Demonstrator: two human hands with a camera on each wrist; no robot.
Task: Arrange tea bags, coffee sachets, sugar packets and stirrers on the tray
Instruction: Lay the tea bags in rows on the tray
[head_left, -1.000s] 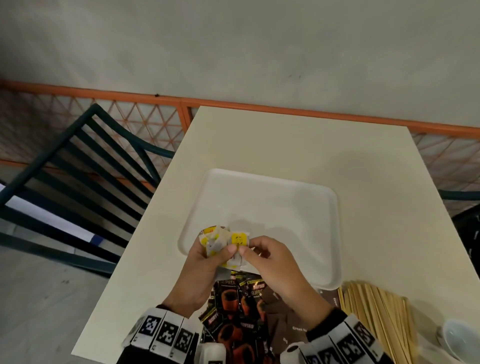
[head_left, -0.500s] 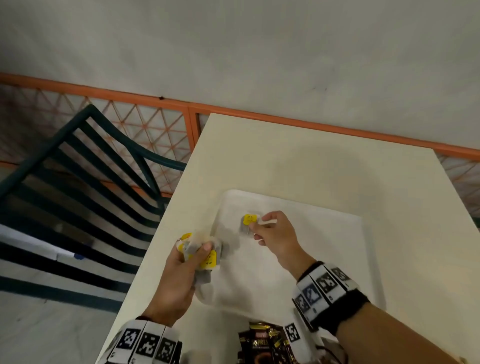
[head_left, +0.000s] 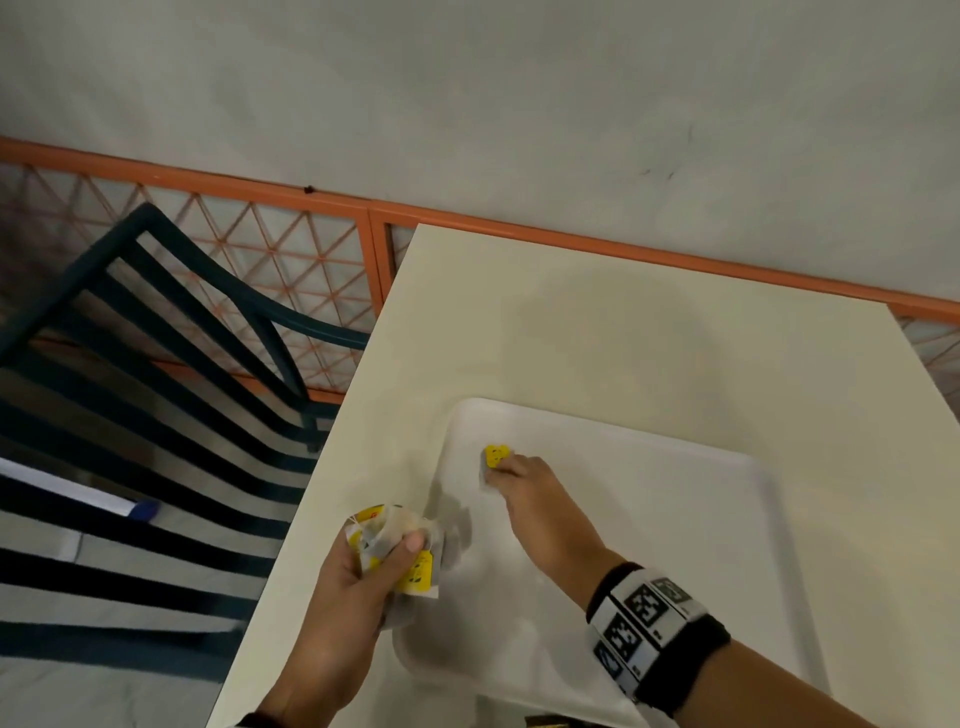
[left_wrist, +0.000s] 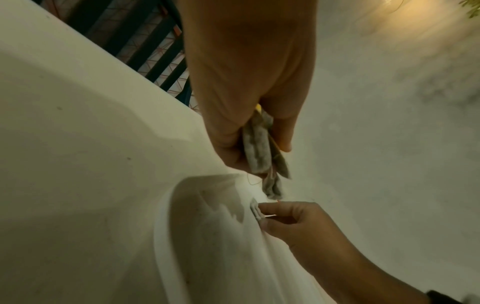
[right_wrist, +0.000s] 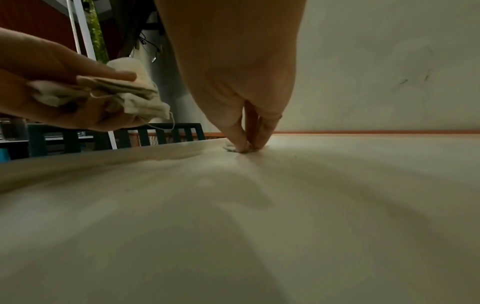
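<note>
We see the right hand (head_left: 524, 486) reaching into the far-left corner of the white tray (head_left: 727, 545), fingertips (right_wrist: 242, 144) together and pinching a single tea bag (head_left: 493, 460) down against the tray floor; its yellow tag shows just past the fingers. The left hand (head_left: 358, 587) hovers at the tray's left rim, thumb and fingers clamped round a bunch of tea bags (head_left: 395, 545), strings dangling below.

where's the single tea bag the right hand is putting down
In the head view the single tea bag lies in the tray's far left corner, pinched under the right hand; the left hand grips the remaining bunch at the tray's left edge.
</note>
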